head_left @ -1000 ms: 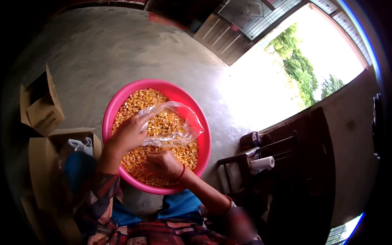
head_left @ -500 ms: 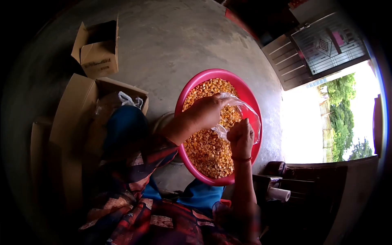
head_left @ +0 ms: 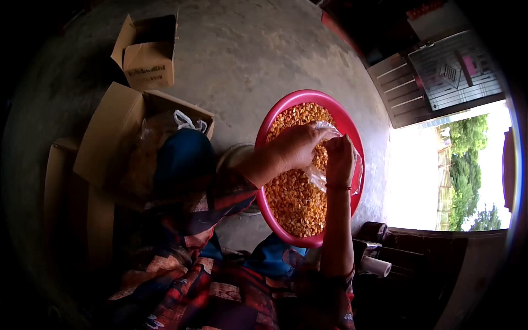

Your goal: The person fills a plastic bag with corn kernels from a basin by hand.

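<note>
A pink oval tub (head_left: 360, 129) holds a heap of yellow-orange pieces that look like corn kernels (head_left: 294, 203). Above the heap, my left hand (head_left: 297, 147) is closed on the rim of a clear plastic bag (head_left: 317, 179). My right hand (head_left: 341, 159), with a thin red band at its wrist, is a fist pinching the same bag close beside the left. Much of the bag is hidden behind the hands, and what is inside it cannot be made out.
Left of the tub stands an open cardboard box (head_left: 113, 132) with plastic bags in it. Another open box (head_left: 148, 69) lies farther off on the concrete floor (head_left: 242, 60). A round metal vessel (head_left: 234, 157) is partly under the tub. An open doorway (head_left: 418, 176) lies to the right.
My right hand has risen and come closer to my left. The bag's mouth, earlier spread wide between them, is now narrower. The view has shifted slightly.
</note>
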Tool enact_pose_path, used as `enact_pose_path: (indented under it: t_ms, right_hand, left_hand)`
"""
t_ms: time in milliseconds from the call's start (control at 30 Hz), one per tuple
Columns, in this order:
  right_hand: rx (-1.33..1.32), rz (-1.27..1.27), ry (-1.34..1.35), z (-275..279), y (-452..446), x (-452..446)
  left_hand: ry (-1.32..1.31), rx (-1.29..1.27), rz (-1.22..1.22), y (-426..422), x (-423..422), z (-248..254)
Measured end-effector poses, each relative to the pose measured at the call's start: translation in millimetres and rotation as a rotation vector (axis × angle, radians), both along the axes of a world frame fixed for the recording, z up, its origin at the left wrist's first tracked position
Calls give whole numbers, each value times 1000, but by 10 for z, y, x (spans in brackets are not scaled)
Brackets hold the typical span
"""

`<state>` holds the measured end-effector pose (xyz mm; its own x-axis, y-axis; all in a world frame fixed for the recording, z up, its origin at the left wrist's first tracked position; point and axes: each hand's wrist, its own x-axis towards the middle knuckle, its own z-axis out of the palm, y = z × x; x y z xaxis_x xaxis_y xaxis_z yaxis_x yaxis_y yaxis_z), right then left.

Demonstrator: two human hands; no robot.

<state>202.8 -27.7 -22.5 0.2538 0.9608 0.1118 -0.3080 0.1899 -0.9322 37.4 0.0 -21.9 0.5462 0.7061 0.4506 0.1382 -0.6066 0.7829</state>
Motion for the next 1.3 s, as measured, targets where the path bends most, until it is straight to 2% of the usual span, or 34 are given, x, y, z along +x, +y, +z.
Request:
enact_pose_path:
  t_ms: [100,167,233,300,367,500,633,733,833,900,1033,1100,1133,1167,1233,1300]
  right_hand:
    - [57,128,-27,113,-306,22]
    - [-43,323,-203,158,-551,48]
    - [-201,378,-628,295,-810,-74]
    - [-68,448,-1044,251,-884,-108]
    - [135,371,-1281,126,-939,-168]
    - [169,400,-1532,-2,-1039,-247]
    - [170,536,-1433,71,-1033,-341]
    - [76,496,-1434,14,-1052,-332]
    - [137,363,-1382,-42,-1082,-295]
    - [47,265,-1318,0,-1098,-314]
    - [33,243,-1292,30,-1112,-292]
    - [-207,151,-1152,43,-1140,-232]
    - [-121,141,-999,-49,-1114,-166]
    - [-122,142,-999,-46,-1117,-130]
    - [-326,67,-554,26,-1107,-131]
    - [-339,59,-481,-23,-1091,-89]
  left_hand:
    - [92,-17,45,3,5,-17]
    - [80,-16,54,2,6,-7]
    - [73,17,55,7,5,-13]
    - [70,19,36,20,4,-14]
    - [69,9,25,8,-4,-12]
    - [43,39,39,-6,-29,30]
    - [47,72,31,-16,-21,13]
    - [53,69,44,-8,-9,-3]
    - [85,27,45,-15,-13,15]
    - [75,25,46,-15,-7,2]
    - [68,35,34,-7,-6,-6]
    - [73,30,28,-14,-18,21]
    - [88,21,27,-17,-22,36]
    - [102,11,26,-20,-24,43]
    - [90,24,35,-11,4,-7]
    - [78,38,44,1,14,-26]
